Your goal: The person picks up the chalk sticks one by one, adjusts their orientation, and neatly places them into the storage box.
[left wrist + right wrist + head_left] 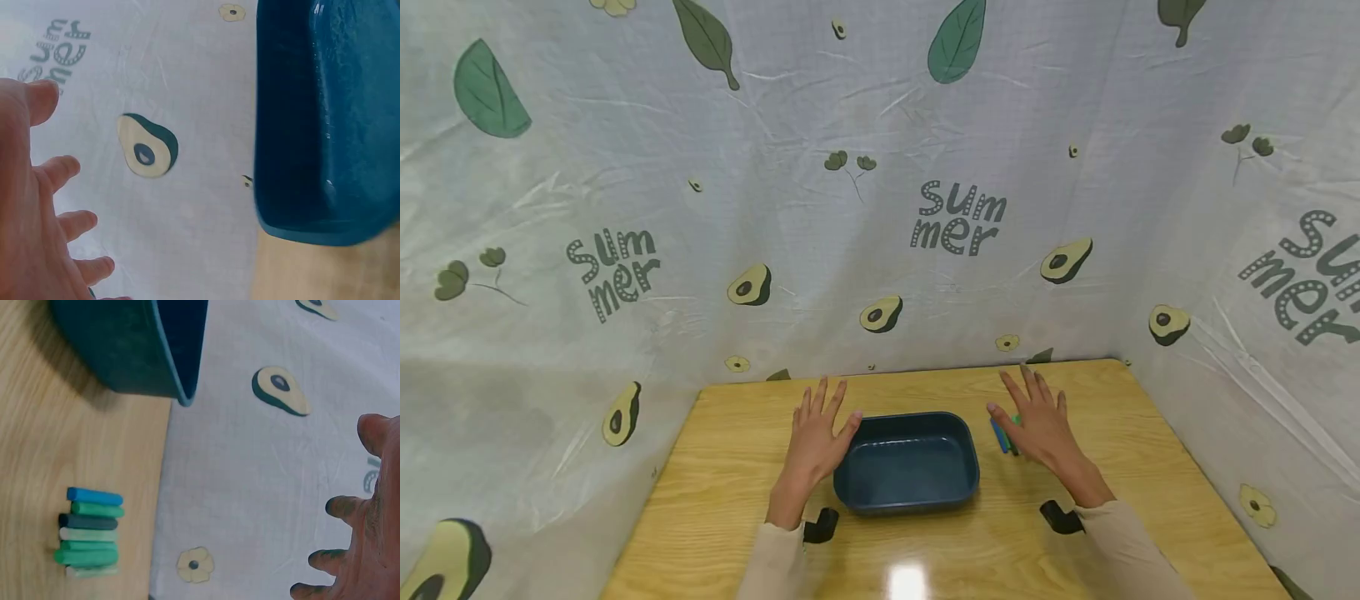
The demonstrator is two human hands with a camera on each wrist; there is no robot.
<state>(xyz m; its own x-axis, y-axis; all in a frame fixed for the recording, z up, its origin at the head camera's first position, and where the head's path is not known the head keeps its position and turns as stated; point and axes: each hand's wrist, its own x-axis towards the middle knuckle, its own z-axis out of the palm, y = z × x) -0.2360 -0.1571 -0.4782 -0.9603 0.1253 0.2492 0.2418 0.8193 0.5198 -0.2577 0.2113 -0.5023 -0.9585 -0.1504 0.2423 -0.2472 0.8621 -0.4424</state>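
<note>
A dark blue rectangular dish (907, 471) with rounded corners stands on the table, and nothing lies inside it. My left hand (812, 442) hovers by its left side, fingers spread and straight, holding nothing. To the dish's right, my right hand (1041, 432) is raised with spread fingers and an empty palm. Below it in the head view, partly hidden, lie short pastel sticks (1000, 435). The right wrist view has several of these chalk-like sticks (90, 521) side by side in blue, greens and a dark shade. Dark green smudges mark the right fingertips (340, 507).
The light wooden table (715, 492) ends at a white sheet (820, 233) printed with avocados, leaves and lettering, hanging behind it and along both sides. A black strap piece (824, 525) sits at the left wrist, another (1060, 518) at the right.
</note>
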